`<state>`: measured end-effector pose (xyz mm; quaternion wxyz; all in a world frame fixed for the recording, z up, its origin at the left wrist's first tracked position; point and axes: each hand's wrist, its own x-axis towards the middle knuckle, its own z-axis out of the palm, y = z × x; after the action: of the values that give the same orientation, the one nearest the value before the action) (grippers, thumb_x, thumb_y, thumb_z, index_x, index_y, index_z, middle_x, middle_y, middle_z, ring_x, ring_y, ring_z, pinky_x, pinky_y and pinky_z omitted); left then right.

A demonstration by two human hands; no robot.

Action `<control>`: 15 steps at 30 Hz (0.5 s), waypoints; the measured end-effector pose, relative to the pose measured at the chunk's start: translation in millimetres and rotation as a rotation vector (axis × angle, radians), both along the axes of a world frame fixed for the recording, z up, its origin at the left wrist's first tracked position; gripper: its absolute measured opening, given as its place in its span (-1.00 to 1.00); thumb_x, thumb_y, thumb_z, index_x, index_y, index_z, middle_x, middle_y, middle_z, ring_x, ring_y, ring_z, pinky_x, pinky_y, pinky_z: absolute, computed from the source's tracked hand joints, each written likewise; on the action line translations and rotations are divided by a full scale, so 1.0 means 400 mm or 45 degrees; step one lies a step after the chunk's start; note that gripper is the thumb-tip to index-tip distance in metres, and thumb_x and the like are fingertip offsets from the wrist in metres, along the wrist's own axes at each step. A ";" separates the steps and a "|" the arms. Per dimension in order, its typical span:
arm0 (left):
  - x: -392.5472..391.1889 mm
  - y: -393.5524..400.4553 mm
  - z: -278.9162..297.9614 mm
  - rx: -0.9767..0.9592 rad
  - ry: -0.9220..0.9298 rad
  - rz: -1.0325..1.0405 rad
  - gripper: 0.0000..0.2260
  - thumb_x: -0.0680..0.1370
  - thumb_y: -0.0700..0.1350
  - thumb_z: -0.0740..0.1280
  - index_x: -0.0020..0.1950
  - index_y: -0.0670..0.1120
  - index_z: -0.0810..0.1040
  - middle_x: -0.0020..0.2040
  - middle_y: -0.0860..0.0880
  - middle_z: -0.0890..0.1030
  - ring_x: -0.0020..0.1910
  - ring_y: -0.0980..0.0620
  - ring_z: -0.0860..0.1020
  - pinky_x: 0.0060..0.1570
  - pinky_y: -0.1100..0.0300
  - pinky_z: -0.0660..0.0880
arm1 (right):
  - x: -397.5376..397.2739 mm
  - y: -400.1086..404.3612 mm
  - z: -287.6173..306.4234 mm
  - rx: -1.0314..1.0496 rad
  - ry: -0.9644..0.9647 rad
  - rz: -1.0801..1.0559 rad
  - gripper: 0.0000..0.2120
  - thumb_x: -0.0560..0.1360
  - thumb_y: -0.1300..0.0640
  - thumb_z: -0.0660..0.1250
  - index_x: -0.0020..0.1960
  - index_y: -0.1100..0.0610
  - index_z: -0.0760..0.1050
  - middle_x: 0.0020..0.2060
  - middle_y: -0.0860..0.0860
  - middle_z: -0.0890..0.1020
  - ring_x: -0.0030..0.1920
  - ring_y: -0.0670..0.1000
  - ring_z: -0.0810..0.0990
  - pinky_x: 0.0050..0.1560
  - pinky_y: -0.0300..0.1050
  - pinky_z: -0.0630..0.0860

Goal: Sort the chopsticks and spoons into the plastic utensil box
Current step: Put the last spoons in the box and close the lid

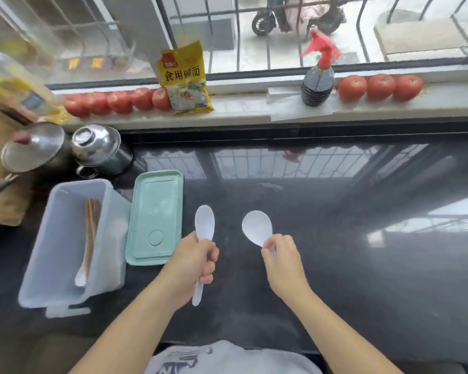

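My left hand (195, 261) grips the handle of a narrow white spoon (204, 221), bowl pointing away, handle end sticking out below my fist. My right hand (281, 261) pinches the handle of a wide white rice spoon (256, 226), whose bowl faces up. Both spoons hover over the dark countertop (335, 238). To the left stands the translucent plastic utensil box (65, 238), open, with wooden chopsticks (91, 225) and a white spoon (80, 276) lying inside. Its mint-green lid (156, 217) lies flat between the box and my left hand.
Steel pots and an upturned bowl (95, 147) sit behind the box. A wooden board (3, 201) lies at far left. On the windowsill stand rows of tomatoes (380, 87), a yellow packet (185, 76) and a red-topped spray bottle (318, 82).
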<state>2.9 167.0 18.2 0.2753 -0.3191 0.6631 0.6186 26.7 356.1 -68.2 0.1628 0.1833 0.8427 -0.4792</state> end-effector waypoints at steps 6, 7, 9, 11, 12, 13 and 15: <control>0.056 -0.362 0.124 -0.035 0.229 0.224 -0.77 0.64 -0.28 0.16 0.23 -0.14 0.51 -0.32 -0.09 0.43 -0.50 0.03 0.20 -0.47 0.20 0.14 | -0.056 -0.237 0.120 -0.208 0.017 0.162 -0.80 0.59 0.16 0.30 0.18 -0.02 0.43 -0.09 0.01 0.58 -0.18 -0.01 0.57 -0.22 -0.14 0.50; 0.056 -0.428 0.134 -0.012 0.261 0.295 -0.79 0.66 -0.24 0.17 0.25 -0.18 0.52 -0.33 -0.08 0.42 -0.50 0.04 0.22 -0.49 0.20 0.18 | -0.062 -0.272 0.141 -0.191 0.009 0.197 -0.91 0.60 0.14 0.27 0.10 0.06 0.47 -0.10 0.06 0.58 -0.26 -0.02 0.54 -0.29 -0.19 0.47; 0.052 -0.545 0.144 0.003 0.298 0.417 -0.83 0.68 -0.18 0.20 0.16 -0.21 0.54 -0.33 -0.07 0.40 -0.50 0.04 0.25 -0.50 0.20 0.21 | -0.067 -0.346 0.183 -0.103 0.016 0.234 -0.82 0.64 0.11 0.19 -0.03 0.21 0.45 -0.11 0.18 0.59 -0.41 -0.06 0.47 -0.45 -0.29 0.36; 0.049 -0.649 0.145 -0.020 0.299 0.485 -0.86 0.68 -0.17 0.21 0.09 -0.17 0.54 -0.33 -0.07 0.39 -0.49 0.05 0.27 -0.49 0.19 0.22 | -0.060 -0.433 0.232 -0.145 -0.025 0.218 -0.81 0.66 0.12 0.14 -0.02 0.19 0.45 -0.09 0.18 0.63 -0.46 -0.05 0.55 -0.51 -0.28 0.38; 0.048 -0.696 0.143 -0.015 0.293 0.502 -0.88 0.68 -0.17 0.21 0.11 -0.17 0.52 -0.32 -0.07 0.39 -0.49 0.06 0.28 -0.48 0.19 0.22 | -0.054 -0.485 0.257 -0.195 -0.060 0.236 -0.84 0.66 0.14 0.12 0.02 0.15 0.45 -0.07 0.13 0.64 -0.44 -0.01 0.62 -0.51 -0.24 0.41; 0.050 -0.739 0.139 -0.007 0.280 0.506 -0.89 0.68 -0.17 0.22 0.14 -0.16 0.49 -0.31 -0.08 0.40 -0.49 0.06 0.28 -0.48 0.19 0.22 | -0.044 -0.544 0.282 -0.234 -0.101 0.287 -0.86 0.66 0.15 0.10 0.04 0.10 0.43 -0.05 0.09 0.64 -0.41 0.05 0.66 -0.50 -0.18 0.43; 0.060 -0.820 0.125 -0.013 0.252 0.500 -0.92 0.66 -0.20 0.22 0.15 -0.14 0.44 -0.29 -0.08 0.41 -0.49 0.06 0.28 -0.45 0.17 0.21 | -0.022 -0.674 0.302 -0.208 -0.135 0.498 -0.86 0.64 0.17 0.07 0.06 0.02 0.38 -0.03 0.06 0.60 -0.39 0.10 0.66 -0.46 -0.09 0.44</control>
<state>27.0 -161.0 68.0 0.0814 -0.3813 0.6150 0.6854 18.1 86.6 52.5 0.3112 0.0276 0.8109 -0.4949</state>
